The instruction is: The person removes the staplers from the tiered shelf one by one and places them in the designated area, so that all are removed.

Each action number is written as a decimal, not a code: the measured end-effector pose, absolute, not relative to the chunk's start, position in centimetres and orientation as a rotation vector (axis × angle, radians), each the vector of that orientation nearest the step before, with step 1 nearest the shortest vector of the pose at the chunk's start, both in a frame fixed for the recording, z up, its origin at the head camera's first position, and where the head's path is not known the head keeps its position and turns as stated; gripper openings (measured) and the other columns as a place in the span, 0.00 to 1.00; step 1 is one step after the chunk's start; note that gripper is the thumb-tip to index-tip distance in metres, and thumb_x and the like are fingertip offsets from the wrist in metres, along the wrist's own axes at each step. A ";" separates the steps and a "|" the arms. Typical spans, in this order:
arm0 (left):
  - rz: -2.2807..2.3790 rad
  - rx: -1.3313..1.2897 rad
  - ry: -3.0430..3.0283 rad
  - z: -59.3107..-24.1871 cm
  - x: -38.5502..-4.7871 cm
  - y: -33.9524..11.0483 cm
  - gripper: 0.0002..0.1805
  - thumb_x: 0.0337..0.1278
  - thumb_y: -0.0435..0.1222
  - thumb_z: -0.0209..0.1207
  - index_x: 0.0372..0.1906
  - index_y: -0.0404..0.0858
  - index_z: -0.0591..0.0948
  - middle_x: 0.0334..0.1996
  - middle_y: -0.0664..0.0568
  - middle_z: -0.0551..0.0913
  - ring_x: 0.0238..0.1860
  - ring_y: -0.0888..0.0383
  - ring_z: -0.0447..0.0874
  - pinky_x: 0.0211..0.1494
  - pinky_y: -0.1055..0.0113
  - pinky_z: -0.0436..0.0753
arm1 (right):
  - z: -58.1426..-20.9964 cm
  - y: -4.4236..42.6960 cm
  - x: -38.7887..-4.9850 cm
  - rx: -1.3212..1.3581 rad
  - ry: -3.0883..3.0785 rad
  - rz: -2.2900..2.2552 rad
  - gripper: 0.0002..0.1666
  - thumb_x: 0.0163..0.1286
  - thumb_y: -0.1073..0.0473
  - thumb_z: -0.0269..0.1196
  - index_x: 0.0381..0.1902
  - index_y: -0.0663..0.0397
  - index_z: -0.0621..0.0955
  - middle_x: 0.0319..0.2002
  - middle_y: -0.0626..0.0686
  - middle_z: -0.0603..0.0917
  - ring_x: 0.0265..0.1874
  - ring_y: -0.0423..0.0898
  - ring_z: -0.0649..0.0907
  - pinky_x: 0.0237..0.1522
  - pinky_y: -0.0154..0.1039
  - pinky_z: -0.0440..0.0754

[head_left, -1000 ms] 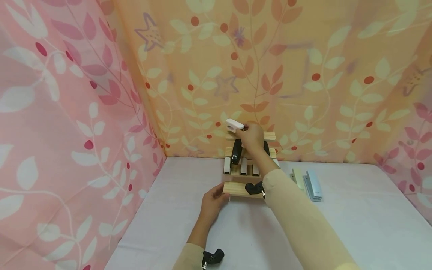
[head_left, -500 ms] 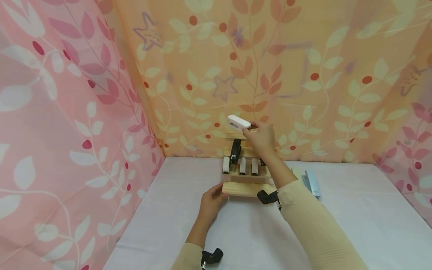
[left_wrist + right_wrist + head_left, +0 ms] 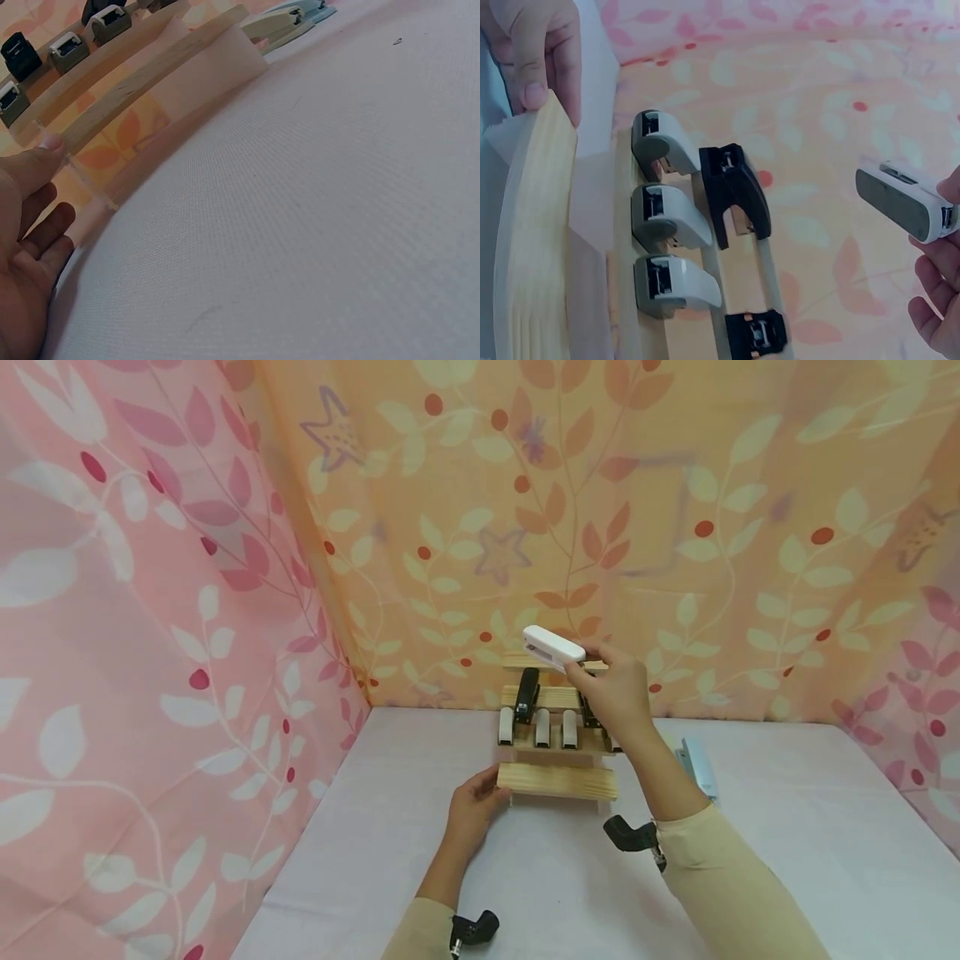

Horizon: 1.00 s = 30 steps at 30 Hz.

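Note:
A white stapler with a grey base (image 3: 553, 646) is held up by my right hand (image 3: 618, 693), which pinches one end of it above the back of a tiered wooden rack (image 3: 557, 781). In the right wrist view, the grey underside of this stapler (image 3: 892, 202) faces the camera. My left hand (image 3: 471, 810) grips the left end of the rack's front board, thumb against the wood. One tier carries several small white staplers (image 3: 542, 728). Behind them stands a black stapler (image 3: 527, 695) on the left; another black stapler (image 3: 757, 334) is partly hidden by my right hand in the head view.
Right of the rack, a light blue stapler (image 3: 697, 768) lies on the white-covered table (image 3: 450, 743). Beside it is a pale green stapler (image 3: 283, 28), hidden behind my right arm in the head view. Flowered curtain cloth (image 3: 420, 568) hangs close behind the rack.
My right hand has moved right and toward me with the white stapler, away from the rack's top tier. My left hand has stayed on the front board.

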State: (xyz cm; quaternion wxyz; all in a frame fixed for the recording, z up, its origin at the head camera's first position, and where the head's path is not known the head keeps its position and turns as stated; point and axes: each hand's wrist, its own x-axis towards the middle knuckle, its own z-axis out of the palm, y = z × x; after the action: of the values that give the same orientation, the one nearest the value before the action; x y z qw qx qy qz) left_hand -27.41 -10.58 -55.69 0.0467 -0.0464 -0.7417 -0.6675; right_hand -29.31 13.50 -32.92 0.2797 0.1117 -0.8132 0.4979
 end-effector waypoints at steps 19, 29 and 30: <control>-2.052 -0.115 -2.276 -55.8 -27.3 -10.5 0.33 0.52 0.47 0.75 0.65 0.45 0.81 0.63 0.50 0.83 0.64 0.52 0.81 0.66 0.64 0.81 | -33.5 18.5 -23.1 0.188 -2.207 1.324 0.22 0.66 0.54 0.72 0.57 0.53 0.86 0.51 0.55 0.87 0.45 0.41 0.82 0.23 0.28 0.80; -2.062 -0.119 -2.256 -55.6 -27.4 -10.4 0.33 0.53 0.45 0.75 0.65 0.42 0.81 0.63 0.47 0.83 0.64 0.50 0.81 0.65 0.65 0.82 | -34.5 22.1 -20.4 0.057 -2.210 1.208 0.22 0.65 0.55 0.74 0.57 0.50 0.86 0.47 0.56 0.88 0.44 0.32 0.78 0.28 0.21 0.80; -2.058 -0.115 -2.259 -55.6 -27.4 -10.4 0.33 0.52 0.45 0.75 0.65 0.43 0.81 0.63 0.48 0.83 0.64 0.50 0.81 0.65 0.64 0.82 | -34.6 22.4 -20.1 0.042 -2.213 1.193 0.22 0.65 0.54 0.74 0.57 0.49 0.86 0.47 0.54 0.88 0.45 0.33 0.78 0.29 0.20 0.80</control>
State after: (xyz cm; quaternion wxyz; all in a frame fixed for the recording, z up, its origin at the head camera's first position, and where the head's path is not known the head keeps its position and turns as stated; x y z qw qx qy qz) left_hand -27.42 -10.44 -55.59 0.0416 -0.0376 -0.7382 -0.6723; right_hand -20.13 22.38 -34.65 0.3083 0.0158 -0.8373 0.4512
